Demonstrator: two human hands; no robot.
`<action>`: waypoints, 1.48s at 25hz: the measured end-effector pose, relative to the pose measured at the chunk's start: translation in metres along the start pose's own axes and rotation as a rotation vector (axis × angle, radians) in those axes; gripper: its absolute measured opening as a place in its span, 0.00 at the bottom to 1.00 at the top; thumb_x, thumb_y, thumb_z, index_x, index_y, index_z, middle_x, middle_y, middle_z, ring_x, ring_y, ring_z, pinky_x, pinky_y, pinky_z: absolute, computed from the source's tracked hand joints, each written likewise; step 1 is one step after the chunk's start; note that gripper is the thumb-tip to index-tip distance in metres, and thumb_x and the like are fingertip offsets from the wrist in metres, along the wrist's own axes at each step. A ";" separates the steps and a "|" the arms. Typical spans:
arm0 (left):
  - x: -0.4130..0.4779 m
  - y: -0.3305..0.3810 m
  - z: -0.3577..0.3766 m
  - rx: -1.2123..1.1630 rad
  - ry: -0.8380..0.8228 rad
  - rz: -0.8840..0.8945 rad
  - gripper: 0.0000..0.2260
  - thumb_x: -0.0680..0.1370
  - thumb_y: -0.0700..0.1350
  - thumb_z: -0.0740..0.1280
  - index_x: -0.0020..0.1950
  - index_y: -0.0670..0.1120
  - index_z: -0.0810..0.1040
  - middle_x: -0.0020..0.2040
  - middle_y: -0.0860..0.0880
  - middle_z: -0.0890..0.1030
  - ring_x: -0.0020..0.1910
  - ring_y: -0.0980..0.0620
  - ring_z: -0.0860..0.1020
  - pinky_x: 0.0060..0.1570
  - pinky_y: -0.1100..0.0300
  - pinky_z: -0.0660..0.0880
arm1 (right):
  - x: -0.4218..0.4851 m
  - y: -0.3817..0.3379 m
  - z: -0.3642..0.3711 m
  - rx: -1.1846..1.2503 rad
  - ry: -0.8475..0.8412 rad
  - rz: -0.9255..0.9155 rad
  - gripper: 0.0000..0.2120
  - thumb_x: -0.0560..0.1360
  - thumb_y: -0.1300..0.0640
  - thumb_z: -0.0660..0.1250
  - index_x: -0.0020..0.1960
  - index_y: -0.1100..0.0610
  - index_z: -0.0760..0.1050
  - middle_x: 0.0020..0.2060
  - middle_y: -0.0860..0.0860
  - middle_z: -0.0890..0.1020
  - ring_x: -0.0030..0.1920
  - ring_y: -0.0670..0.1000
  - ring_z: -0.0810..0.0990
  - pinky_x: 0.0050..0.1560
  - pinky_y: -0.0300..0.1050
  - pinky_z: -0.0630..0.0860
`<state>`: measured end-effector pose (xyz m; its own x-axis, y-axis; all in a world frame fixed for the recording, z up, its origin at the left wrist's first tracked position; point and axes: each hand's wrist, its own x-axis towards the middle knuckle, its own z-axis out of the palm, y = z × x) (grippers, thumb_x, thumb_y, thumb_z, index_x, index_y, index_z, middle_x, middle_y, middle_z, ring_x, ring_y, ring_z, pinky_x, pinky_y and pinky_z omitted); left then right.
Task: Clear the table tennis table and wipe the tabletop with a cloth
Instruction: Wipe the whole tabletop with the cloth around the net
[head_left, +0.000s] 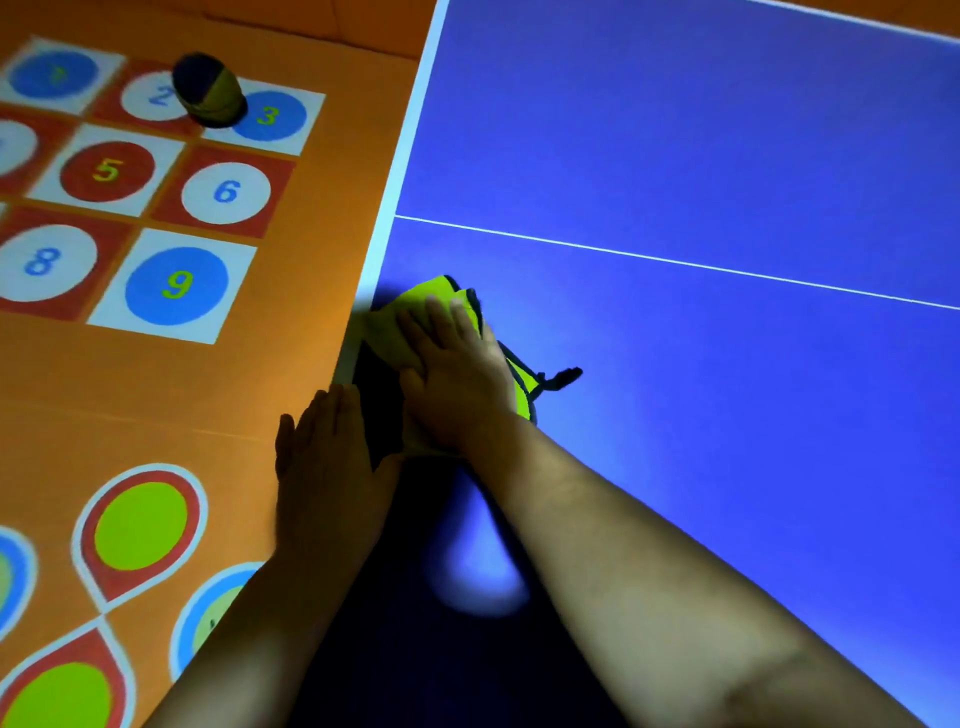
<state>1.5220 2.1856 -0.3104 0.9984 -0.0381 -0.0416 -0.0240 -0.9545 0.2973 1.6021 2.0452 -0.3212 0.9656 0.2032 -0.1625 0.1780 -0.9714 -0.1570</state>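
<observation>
- Both hands lie flat, fingers straight: left hand (327, 457) rests on the edge of the blue worktop (675, 156).
- Right hand (457, 374) presses the yellow-green cloth (441, 291) just beside that edge.

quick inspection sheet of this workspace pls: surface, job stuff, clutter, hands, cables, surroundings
surface: blue tabletop with a white edge band and a thin white line across it; dark shadow under the arms
job's things: yellow-green cloth with dark trim at the table's left edge; a dark strap end sticks out to its right
clutter: nothing seen
grips: right hand presses flat on the cloth, fingers straight; left hand lies flat at the table's edge, holding nothing
cables: nothing seen
surroundings: orange floor with numbered squares; a dark and yellow rounded object sits between 2 and 3
</observation>
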 end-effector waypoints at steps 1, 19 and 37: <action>0.004 0.013 0.002 0.009 -0.014 0.018 0.35 0.68 0.46 0.75 0.69 0.34 0.66 0.67 0.34 0.70 0.67 0.35 0.68 0.67 0.38 0.57 | -0.001 0.021 -0.004 0.021 -0.004 0.042 0.29 0.78 0.45 0.54 0.77 0.46 0.54 0.78 0.51 0.52 0.77 0.56 0.47 0.75 0.57 0.48; 0.062 0.106 0.033 -0.065 0.024 0.044 0.38 0.72 0.51 0.71 0.75 0.39 0.57 0.75 0.40 0.58 0.74 0.43 0.55 0.71 0.47 0.46 | -0.069 0.183 -0.024 0.085 0.076 0.683 0.31 0.79 0.45 0.51 0.79 0.45 0.43 0.78 0.51 0.43 0.78 0.54 0.40 0.76 0.55 0.42; 0.122 0.014 0.007 0.008 0.065 -0.022 0.24 0.72 0.41 0.66 0.67 0.35 0.67 0.66 0.35 0.69 0.67 0.36 0.65 0.66 0.39 0.59 | 0.130 0.020 -0.011 0.020 0.078 0.056 0.31 0.79 0.39 0.54 0.78 0.44 0.48 0.78 0.52 0.50 0.78 0.57 0.47 0.75 0.59 0.47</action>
<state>1.6427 2.1659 -0.3179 0.9999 0.0019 0.0142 -0.0023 -0.9571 0.2896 1.7332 2.0505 -0.3351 0.9859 0.1377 -0.0949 0.1203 -0.9782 -0.1695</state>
